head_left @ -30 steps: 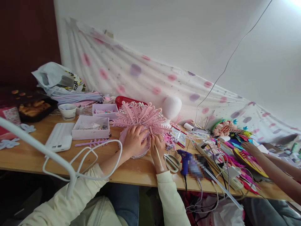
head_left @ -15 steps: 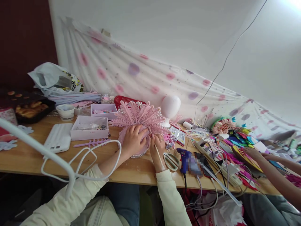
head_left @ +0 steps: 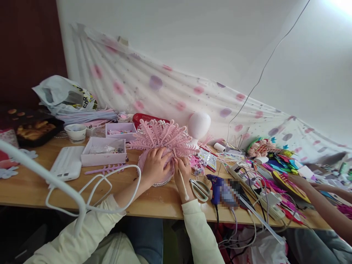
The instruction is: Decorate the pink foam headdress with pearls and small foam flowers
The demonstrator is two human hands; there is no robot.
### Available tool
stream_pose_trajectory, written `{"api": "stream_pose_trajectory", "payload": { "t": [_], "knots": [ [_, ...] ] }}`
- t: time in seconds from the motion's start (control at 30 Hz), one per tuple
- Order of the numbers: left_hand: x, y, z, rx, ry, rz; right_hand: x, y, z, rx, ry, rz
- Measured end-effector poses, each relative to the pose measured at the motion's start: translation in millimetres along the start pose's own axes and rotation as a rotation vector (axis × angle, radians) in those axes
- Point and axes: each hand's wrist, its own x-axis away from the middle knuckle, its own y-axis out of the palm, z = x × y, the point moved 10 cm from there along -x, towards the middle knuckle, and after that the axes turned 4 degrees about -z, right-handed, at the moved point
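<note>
A pink crown-like craft piece with feathery foam fronds and a pearl-trimmed base stands on the wooden table. My left hand grips its front, fingers curled over the base. My right hand holds a thin pale stick like a pen, its tip pressed against the piece's right side. Both sleeves are cream coloured.
Scissors and a blue glue gun lie right of my hand. White boxes, a bowl, a foam head and a white cable loop surround the piece. Another person's hand rests on colourful paper craft at right.
The view has shifted slightly. My right hand has moved a little down along the piece with the stick. The other person's hand has slid lower right.
</note>
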Motion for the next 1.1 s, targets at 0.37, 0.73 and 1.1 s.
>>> {"api": "stream_pose_trajectory", "payload": {
  "t": [0.37, 0.73, 1.1],
  "knots": [
    [1.0, -0.6, 1.2, -0.002, 0.003, 0.007, 0.3, -1.1, -1.3, -0.007, -0.012, 0.018],
    [0.3, -2.1, 2.2, 0.008, -0.01, 0.002, -2.8, -3.2, -6.4, -0.025, -0.034, 0.029],
    [0.5, 3.7, 0.4, -0.025, -0.008, -0.045, 9.4, -37.1, -16.8, -0.038, -0.099, 0.204]
  ]
}}
